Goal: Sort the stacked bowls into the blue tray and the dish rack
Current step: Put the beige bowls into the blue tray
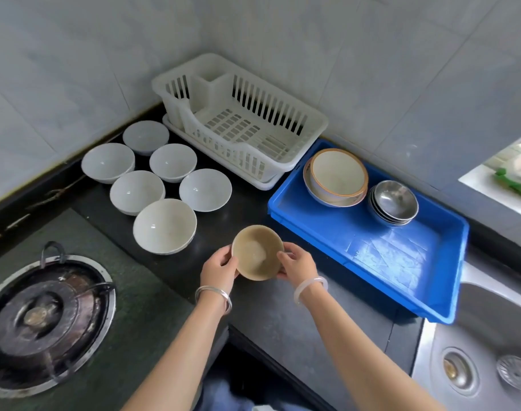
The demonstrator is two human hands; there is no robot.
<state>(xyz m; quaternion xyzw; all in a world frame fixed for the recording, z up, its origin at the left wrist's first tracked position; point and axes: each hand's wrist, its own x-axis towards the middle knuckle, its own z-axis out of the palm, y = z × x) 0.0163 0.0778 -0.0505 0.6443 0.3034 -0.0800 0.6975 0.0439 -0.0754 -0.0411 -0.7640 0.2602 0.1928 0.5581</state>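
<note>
Both hands gripped a small tan bowl [257,252] over the dark counter [283,315]: the left hand [219,269] clasped its left rim with the fingers curled under and the thumb on the edge, and the right hand [297,262] pinched the opposite rim, so the bowl sat tilted between them with its mouth facing up and toward the camera. Just beyond the left hand stood six white bowls [164,225], upright and crowded together, some of them showing a second rim beneath. Beyond the right hand and to its right lay the blue tray [371,247], holding a stack of cream bowls with orange rims [337,176] at its far end and a stack of steel bowls [394,201] beside it. The white dish rack [238,120] stood farther off, between the white bowls and the tray, against the tiled wall. A gas burner [43,318] sat near the left forearm and a steel sink [484,351] near the right.
</note>
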